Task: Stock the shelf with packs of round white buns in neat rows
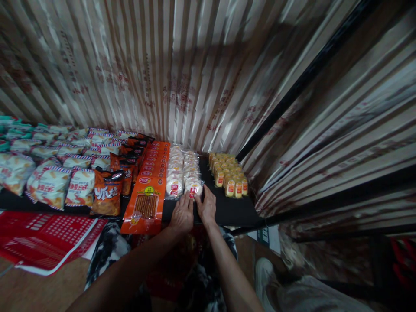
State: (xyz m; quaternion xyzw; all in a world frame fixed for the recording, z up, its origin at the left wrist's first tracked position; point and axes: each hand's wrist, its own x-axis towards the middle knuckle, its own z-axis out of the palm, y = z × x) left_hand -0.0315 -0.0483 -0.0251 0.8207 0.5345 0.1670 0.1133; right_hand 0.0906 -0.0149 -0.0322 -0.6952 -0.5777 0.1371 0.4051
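In the head view, a clear packet of round white crackers [194, 189] with a red label sits at the front of its row on the black shelf [227, 210]. My left hand [182, 214] has its fingers together, with the tips against the packet's near left side. On the other side, my right hand [207, 205] grips the packet's right edge between thumb and fingers. A second row of the same crackers [174, 186] stands just to the left. Further left hangs a long orange strip of snack sticks [146, 203], overlapping the shelf's front edge.
Brown snack bags [108, 193] and several white snack bags [79, 186] fill the left side. Small yellow packs [230, 186] stand in rows at right. Corrugated sheeting [182, 78] and a dark slanting pole [292, 91] close off the back. A red basket [48, 238] lies below left.
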